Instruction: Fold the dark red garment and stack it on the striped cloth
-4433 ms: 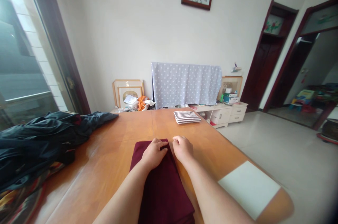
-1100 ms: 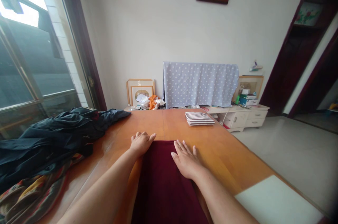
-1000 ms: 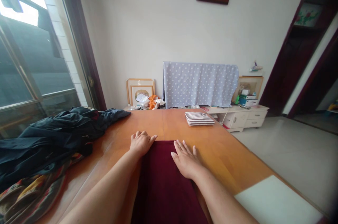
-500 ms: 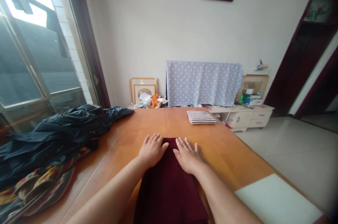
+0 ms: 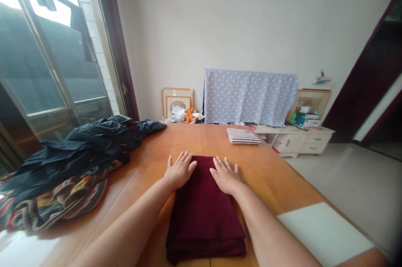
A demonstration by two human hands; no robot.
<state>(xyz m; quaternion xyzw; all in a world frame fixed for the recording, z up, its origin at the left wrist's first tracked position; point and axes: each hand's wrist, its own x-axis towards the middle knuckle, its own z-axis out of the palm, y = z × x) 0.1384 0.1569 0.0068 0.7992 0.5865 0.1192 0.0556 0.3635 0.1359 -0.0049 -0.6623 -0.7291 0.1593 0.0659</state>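
A folded maroon garment (image 5: 205, 212) lies in layers on the wooden table (image 5: 260, 187) in front of me; its exact kind does not show. At its far left corner rests my left hand (image 5: 180, 171), open, fingers spread over the edge of the cloth and the tabletop. My right hand (image 5: 225, 176) lies open at the far right corner, thumb and fingers flat along the edge. Neither hand grips the cloth.
Dark clothes (image 5: 84, 149) are heaped on the left, with a patterned striped cloth (image 5: 72, 195) under them. A folded striped cloth (image 5: 243, 136) lies at the far right of the table. A pale flat sheet (image 5: 326, 231) lies near right.
The view has tilted and shifted, so more of the garment's near edge shows. Both hands stay at its far corners, open and nearly in the same pose.
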